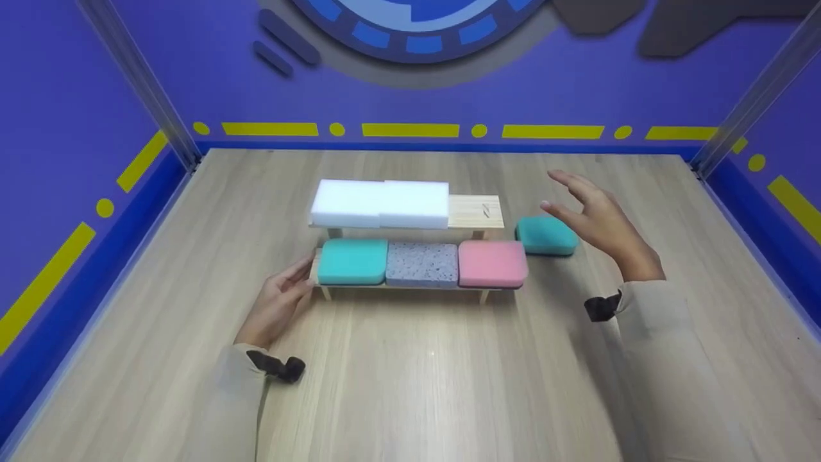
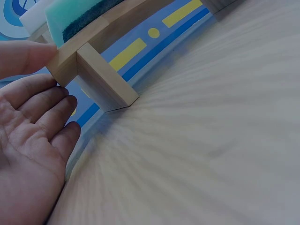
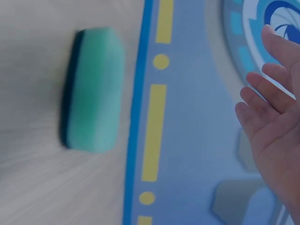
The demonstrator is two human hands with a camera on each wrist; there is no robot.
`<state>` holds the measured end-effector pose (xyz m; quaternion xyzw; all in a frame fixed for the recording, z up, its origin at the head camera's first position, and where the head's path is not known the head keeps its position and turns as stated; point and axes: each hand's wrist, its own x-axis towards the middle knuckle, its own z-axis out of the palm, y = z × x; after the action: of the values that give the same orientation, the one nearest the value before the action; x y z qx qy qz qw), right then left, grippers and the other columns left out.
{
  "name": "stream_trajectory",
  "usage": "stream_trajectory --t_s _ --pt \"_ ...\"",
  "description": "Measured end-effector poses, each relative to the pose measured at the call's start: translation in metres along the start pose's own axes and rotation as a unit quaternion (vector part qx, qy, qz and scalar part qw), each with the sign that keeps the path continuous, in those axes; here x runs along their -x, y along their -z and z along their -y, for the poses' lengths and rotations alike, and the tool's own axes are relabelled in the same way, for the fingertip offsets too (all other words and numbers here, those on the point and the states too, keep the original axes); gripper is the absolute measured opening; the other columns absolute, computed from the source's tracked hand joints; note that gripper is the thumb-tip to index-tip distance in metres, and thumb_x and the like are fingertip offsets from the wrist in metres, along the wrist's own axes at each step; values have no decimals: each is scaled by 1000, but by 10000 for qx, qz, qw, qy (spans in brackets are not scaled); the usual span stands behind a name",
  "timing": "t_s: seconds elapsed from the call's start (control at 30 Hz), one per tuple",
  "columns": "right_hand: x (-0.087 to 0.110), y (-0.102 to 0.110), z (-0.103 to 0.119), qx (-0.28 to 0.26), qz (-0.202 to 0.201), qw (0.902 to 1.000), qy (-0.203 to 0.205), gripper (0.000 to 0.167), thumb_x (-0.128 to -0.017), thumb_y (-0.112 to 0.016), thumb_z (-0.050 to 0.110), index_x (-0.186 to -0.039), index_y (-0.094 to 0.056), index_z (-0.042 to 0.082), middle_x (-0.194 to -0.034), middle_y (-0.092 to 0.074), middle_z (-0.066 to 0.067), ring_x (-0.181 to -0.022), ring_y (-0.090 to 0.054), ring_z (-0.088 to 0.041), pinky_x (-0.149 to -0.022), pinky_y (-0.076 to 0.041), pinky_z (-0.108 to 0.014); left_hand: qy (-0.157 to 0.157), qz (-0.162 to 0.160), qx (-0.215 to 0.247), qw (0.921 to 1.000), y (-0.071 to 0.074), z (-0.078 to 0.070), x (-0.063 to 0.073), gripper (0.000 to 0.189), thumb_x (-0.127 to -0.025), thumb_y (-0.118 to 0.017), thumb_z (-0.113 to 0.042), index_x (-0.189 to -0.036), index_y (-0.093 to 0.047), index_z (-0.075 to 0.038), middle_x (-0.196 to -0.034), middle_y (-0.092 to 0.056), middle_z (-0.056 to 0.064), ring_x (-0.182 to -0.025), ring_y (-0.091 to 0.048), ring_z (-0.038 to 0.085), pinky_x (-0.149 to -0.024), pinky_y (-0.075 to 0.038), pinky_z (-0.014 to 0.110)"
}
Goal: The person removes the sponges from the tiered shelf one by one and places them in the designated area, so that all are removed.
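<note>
My left hand pinches the left end of a low wooden stand, thumb on top and index finger against the board's end. On this front board lie a teal sponge, a grey speckled sponge and a pink sponge, side by side. Behind it, a wooden board bears two white sponge blocks; whether both boards are joined cannot be made out. My right hand hovers empty with fingers spread, above and right of another teal sponge lying on the table.
The wood-grain table is bounded by blue walls with yellow dashes at the back and sides. Metal posts stand at the back corners.
</note>
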<state>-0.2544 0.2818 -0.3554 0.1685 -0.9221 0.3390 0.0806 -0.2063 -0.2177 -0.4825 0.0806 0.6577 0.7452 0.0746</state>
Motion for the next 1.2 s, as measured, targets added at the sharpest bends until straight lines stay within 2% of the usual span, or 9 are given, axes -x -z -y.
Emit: stream_trajectory --t_s 0.43,0.5,0.77,0.97,1.2 --pt "-15 -5 37 -191 498 9985 135 66 -92 -62 39 -149 -37 14 -153 -34 -17 -136 -37 -45 -113 -32 -56 52 -15 -90 9999 0 1 0 60 -95 -54 -4 -148 -28 3 -159 -22 15 -147 -20 25 -110 -33 17" --pt "-17 -7 41 -197 545 9982 162 66 -92 -62 39 -148 -37 14 -153 -35 -17 -136 -37 -45 -113 -33 -55 42 -12 -159 9999 1 0 0 60 -95 -54 -6 -148 -27 3 -159 -22 15 -147 -19 25 -110 -33 16" --pt "-27 -16 54 -312 639 9973 207 65 -91 -63 39 -147 -40 16 -152 -38 -13 -138 -37 -40 -114 -33 -53 77 103 95 9999 0 -1 0 60 -96 -53 -6 -149 -25 2 -159 -22 13 -147 -20 23 -108 -35 14" --pt "-32 -23 65 -420 695 9957 451 64 -91 -64 35 -147 -41 14 -152 -38 -12 -139 -36 -36 -115 -33 -51 48 76 -73 9999 1 0 1 60 -97 -54 -8 -149 -27 1 -159 -24 12 -147 -22 21 -109 -34 14" --pt "-36 -31 78 -342 818 9951 440 66 -90 -65 39 -147 -41 17 -153 -37 -11 -139 -37 -34 -113 -35 -53 45 45 -244 9997 1 1 1 60 -97 -55 -11 -149 -28 -1 -158 -25 10 -146 -23 19 -110 -33 14"
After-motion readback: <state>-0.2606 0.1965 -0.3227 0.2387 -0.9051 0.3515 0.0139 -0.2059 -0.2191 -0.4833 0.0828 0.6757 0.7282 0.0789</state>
